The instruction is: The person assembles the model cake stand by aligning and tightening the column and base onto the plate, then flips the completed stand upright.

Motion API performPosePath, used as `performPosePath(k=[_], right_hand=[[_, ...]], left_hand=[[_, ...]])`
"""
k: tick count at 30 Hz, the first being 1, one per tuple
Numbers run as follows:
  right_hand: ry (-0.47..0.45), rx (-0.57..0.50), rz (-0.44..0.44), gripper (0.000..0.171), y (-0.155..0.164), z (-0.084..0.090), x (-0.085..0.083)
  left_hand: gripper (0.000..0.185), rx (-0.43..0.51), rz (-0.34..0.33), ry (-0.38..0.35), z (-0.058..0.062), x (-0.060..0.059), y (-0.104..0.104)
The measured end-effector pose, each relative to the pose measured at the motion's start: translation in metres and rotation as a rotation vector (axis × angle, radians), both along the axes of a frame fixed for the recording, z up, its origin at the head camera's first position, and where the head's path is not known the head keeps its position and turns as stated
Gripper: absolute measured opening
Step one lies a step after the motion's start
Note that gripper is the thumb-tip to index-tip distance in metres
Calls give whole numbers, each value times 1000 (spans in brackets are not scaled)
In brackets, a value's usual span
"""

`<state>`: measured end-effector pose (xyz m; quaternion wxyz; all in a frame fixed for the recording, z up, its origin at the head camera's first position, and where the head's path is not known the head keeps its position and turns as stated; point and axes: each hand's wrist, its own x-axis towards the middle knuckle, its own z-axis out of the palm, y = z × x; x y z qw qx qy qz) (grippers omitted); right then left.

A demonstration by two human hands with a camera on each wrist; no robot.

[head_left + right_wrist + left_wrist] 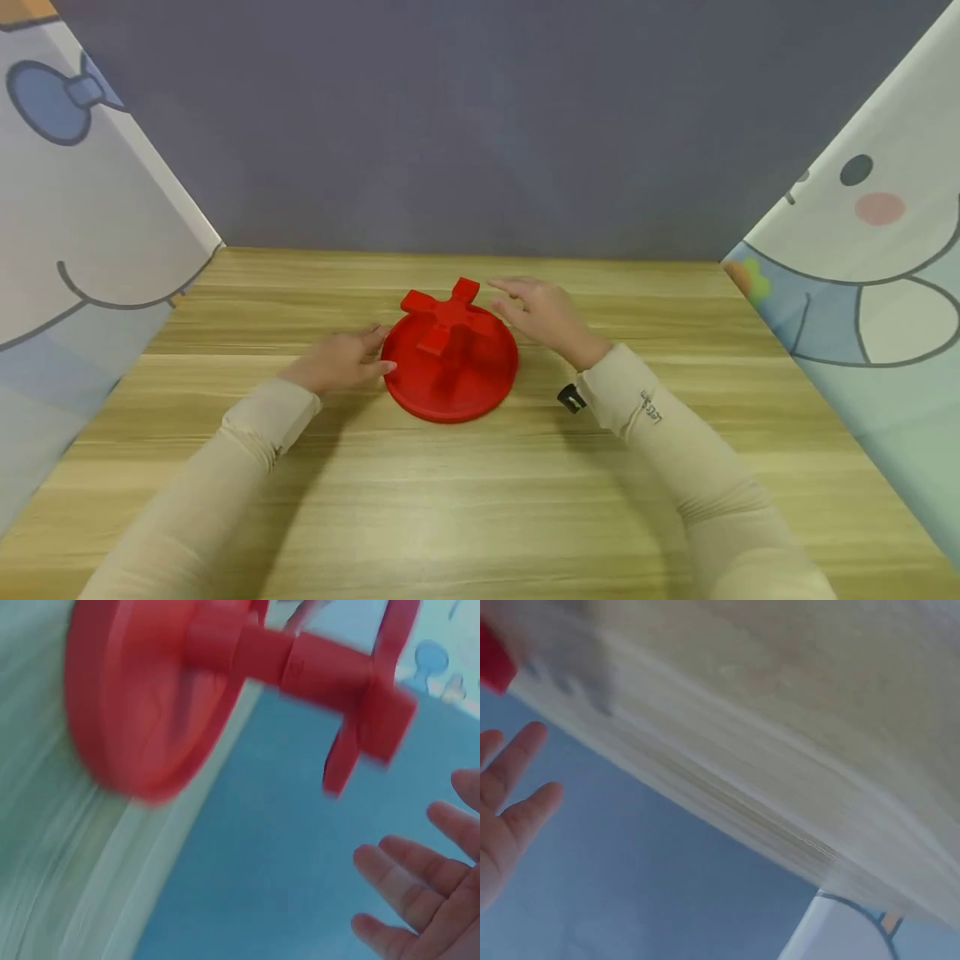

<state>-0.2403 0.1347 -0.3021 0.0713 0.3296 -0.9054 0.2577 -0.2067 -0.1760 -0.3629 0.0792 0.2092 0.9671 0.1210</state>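
Observation:
A red stand sits on the wooden table, with a round rimmed base below and a cross-shaped top on a central post. At the left rim of the base is my left hand, its thumb tip overlapping the edge in the head view. In the left wrist view, its fingers are spread near a red edge. My right hand hovers to the right of the cross, apart from it, with its fingers extended and nothing held.
The wooden table reaches back to a plain grey-blue panel. Cartoon-printed panels stand along the left and right sides. A small black piece shows beside the right cuff.

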Motion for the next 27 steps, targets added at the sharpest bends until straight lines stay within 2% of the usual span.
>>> performPosePath(k=[3, 6, 11, 15, 21, 23, 27], right_hand=[[-30, -46, -49, 43, 13, 1, -6], [-73, -53, -71, 45, 23, -1, -11], [-85, -49, -62, 45, 31, -11, -18], [-124, -15, -73, 46, 33, -21, -22], [-247, 97, -82, 49, 30, -37, -25], [-302, 118, -77, 50, 29, -41, -25], [-412, 111, -67, 52, 27, -47, -23]], left_hand=[[65, 135, 55, 12, 9, -1, -7], [62, 222, 105, 5, 18, -1, -8], [62, 362, 193, -57, 24, -1, -7], [67, 452, 233, -162, 20, -4, -7], [75, 534, 255, -410, 14, -11, -3], [77, 533, 261, -461, 13, -13, -2], [80, 482, 280, -513, 15, -13, 2]])
